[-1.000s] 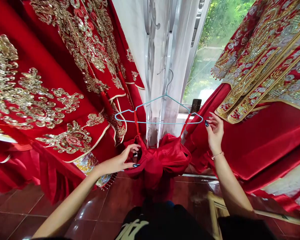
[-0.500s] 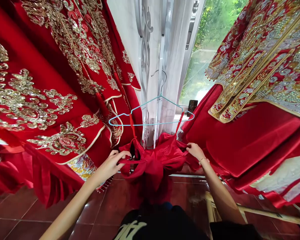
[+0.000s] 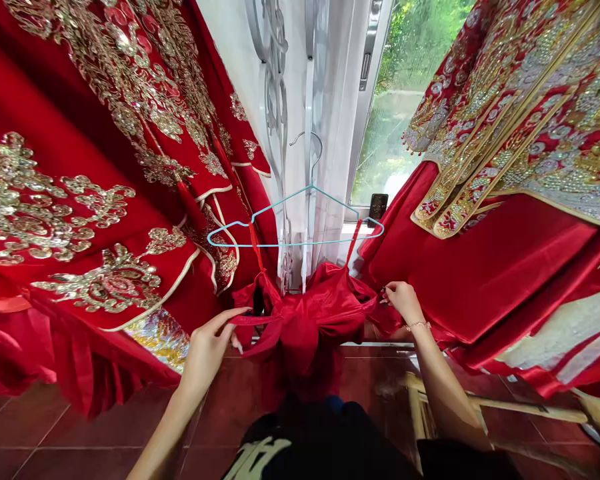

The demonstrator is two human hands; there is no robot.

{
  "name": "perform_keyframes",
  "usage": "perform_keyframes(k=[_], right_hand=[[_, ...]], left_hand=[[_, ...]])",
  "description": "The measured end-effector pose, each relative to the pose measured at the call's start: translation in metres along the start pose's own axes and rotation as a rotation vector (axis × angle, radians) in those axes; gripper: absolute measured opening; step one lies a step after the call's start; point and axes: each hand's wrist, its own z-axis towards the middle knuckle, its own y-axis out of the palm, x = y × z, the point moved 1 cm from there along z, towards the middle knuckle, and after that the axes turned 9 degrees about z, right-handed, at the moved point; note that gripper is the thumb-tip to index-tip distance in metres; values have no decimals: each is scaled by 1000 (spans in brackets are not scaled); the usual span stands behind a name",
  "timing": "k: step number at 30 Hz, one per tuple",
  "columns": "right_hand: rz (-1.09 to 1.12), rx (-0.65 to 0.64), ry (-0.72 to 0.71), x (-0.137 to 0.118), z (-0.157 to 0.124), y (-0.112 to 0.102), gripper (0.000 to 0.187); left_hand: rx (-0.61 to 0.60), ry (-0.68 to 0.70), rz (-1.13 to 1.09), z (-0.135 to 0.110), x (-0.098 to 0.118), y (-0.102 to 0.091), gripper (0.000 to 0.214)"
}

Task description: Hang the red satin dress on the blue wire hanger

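above both grips, thin straps (image 3: 254, 241) hang the red slip (image 3: 325, 310) on a blue hanger (image 3: 325, 241); left hand (image 3: 207, 350) and right hand (image 3: 404, 300) pinch its sides tight; uneven pulling may unhook one.

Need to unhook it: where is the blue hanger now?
Head view, centre: the blue hanger hangs from the white window grille, carrying the red dress by its straps.

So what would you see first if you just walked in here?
First, the red robe on the left and the red robe on the right, both thick with gold embroidery. Between them, before the window, a plain red satin garment hangs by its straps from a light blue wire hanger, its sides pinched by the left hand and the right hand.
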Motion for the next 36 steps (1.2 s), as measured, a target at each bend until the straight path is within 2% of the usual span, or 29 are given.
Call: perform_keyframes(k=[2, 4, 9, 12, 18, 21, 24, 29, 30, 32, 36], right_hand=[[69, -17, 31, 6, 1, 5, 22], [109, -30, 62, 9, 1, 15, 19], [85, -31, 111, 10, 0, 40, 17], [89, -53, 134, 8, 2, 47, 14], [279, -189, 230, 9, 6, 39, 6], [475, -243, 251, 11, 8, 30, 6], [692, -199, 181, 11, 6, 23, 17], [1408, -101, 13, -6, -14, 31, 44], [1490, -65, -49, -13, -19, 32, 48], [1461, 56, -210, -27, -24, 31, 59], [1069, 295, -502, -49, -11, 15, 80]], left_hand=[[88, -20, -29, 0, -1, 1, 27], [162, 26, -55, 0, 1, 3, 22], [220, 200, -80, 0, 11, 8, 15], [270, 238, -45, -1, 12, 9, 15], [227, 141, -105, -4, 0, 6, 19], [259, 220, 2, -1, -5, 2, 18], [296, 305, 88, 3, -7, 0, 16], [334, 350, 93, 7, -7, 4, 15], [365, 358, 91, 9, -7, 5, 15], [452, 373, 78, 18, -6, 3, 14], [680, 373, 16, 57, -6, -12, 10]])
